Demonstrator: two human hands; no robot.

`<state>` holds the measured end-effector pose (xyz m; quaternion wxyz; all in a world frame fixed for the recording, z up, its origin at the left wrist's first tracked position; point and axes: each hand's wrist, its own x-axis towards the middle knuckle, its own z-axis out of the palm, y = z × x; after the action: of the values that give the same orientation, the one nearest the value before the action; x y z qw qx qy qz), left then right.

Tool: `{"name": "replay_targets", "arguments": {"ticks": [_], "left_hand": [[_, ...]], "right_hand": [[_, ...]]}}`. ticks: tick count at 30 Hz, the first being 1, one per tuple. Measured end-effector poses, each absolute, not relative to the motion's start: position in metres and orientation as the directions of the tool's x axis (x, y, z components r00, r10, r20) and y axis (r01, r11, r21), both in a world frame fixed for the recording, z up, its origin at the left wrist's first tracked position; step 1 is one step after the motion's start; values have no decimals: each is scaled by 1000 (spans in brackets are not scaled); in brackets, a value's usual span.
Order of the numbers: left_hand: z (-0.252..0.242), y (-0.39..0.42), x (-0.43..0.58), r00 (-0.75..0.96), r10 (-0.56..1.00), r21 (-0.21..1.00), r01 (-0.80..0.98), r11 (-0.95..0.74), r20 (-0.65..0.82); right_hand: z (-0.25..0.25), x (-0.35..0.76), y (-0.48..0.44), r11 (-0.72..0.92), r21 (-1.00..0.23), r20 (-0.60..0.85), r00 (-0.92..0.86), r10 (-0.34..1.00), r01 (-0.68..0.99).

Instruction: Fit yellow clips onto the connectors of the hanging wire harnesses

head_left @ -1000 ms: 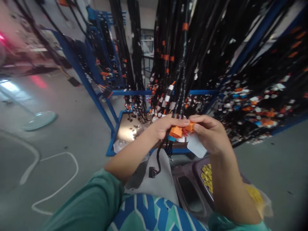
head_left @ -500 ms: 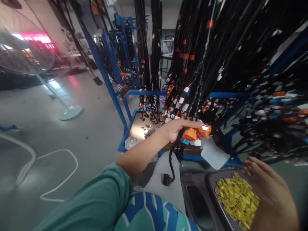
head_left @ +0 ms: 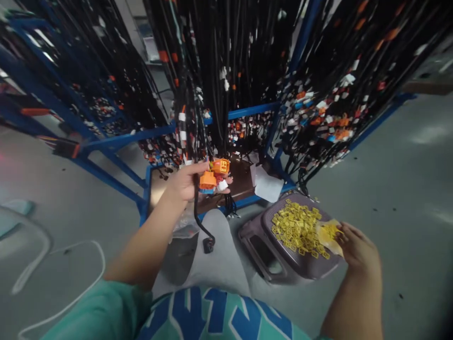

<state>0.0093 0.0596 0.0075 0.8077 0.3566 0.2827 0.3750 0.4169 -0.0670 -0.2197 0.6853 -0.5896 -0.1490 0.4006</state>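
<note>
My left hand is closed around a cluster of wire-harness connectors in front of the hanging cables. Two orange connectors stand out in it, with a white connector and a bit of blue beside them. To the right, my right hand pinches the edge of a small clear plastic bag with yellow pieces in it. The bag rests at the right side of a heap of small yellow plastic clips, spread on a grey-brown stool.
Blue rack frames carry dense bundles of black cables with many connectors. A black connector on a cable lies over my leg. White paper is by the rack base, and a white hose at the left.
The view has swung right and down. My right hand has come to the right side of the yellow clips and now grips the plastic bag. My left hand still holds the connectors.
</note>
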Motion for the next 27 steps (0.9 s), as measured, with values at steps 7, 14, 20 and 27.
{"name": "replay_targets", "arguments": {"ticks": [7,14,20,27], "left_hand": [[3,63,12,573,807,828,-377,416,-144],[12,60,18,398,879,860,-315,401,-263],[29,50,36,20,939,893,-303,334,-344],[24,71,18,51,924,905,-191,381,-379]], "right_hand": [[-238,407,-57,-16,-906,-332,685,648,-424],[-234,406,-41,-126,-976,-218,807,548,-178],[-248,431,-37,-366,-929,-132,870,475,59],[-255,450,-25,-591,-736,-62,837,544,329]]}}
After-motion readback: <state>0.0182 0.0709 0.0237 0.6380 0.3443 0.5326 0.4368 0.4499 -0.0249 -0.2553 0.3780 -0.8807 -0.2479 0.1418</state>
